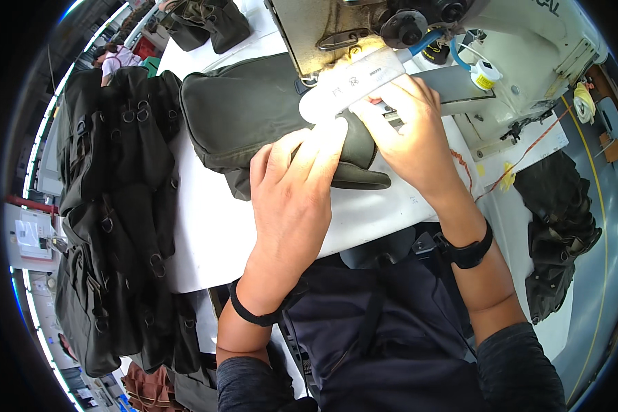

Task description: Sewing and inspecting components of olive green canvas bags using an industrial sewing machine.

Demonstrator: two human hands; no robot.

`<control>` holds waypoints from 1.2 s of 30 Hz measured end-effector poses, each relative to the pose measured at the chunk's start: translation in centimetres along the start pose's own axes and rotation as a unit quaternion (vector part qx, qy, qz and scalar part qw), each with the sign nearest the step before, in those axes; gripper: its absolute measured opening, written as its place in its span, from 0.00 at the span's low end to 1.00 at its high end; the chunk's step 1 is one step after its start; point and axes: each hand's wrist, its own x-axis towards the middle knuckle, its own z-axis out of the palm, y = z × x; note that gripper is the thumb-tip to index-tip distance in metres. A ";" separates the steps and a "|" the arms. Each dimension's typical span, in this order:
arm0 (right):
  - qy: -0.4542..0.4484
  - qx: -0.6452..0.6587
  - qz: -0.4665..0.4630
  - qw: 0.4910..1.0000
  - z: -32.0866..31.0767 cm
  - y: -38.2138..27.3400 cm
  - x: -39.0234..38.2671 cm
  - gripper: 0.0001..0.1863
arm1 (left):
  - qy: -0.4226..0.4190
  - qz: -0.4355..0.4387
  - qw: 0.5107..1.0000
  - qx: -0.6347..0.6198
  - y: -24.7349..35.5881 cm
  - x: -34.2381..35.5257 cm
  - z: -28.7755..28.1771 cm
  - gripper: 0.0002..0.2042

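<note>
Two hands, left hand (292, 189) and right hand (408, 134), press flat on one olive bag piece (247, 110).

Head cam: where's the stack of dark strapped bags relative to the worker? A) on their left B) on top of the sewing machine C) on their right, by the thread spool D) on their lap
A: the pile of dark bags with metal rings lies off the left edge of the white table, beyond the left hand.

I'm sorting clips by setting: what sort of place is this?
Most likely a sewing workshop or bag factory: an industrial sewing machine stands on the white table, both hands press an olive fabric piece at it, and dark finished bags are piled alongside.
</note>
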 end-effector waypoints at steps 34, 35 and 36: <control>-0.052 0.256 0.135 0.956 -2.7 -1.9 -1.1 0.09 | 0.122 0.095 0.986 -0.063 -4.2 0.9 3.4 0.17; -0.053 0.303 0.146 0.940 -2.4 -1.9 -0.1 0.08 | 0.121 0.081 0.985 -0.090 -4.6 0.9 3.8 0.17; -0.051 0.298 0.149 0.941 -2.2 -1.9 0.8 0.07 | 0.130 0.086 0.982 -0.105 -5.0 0.9 4.2 0.17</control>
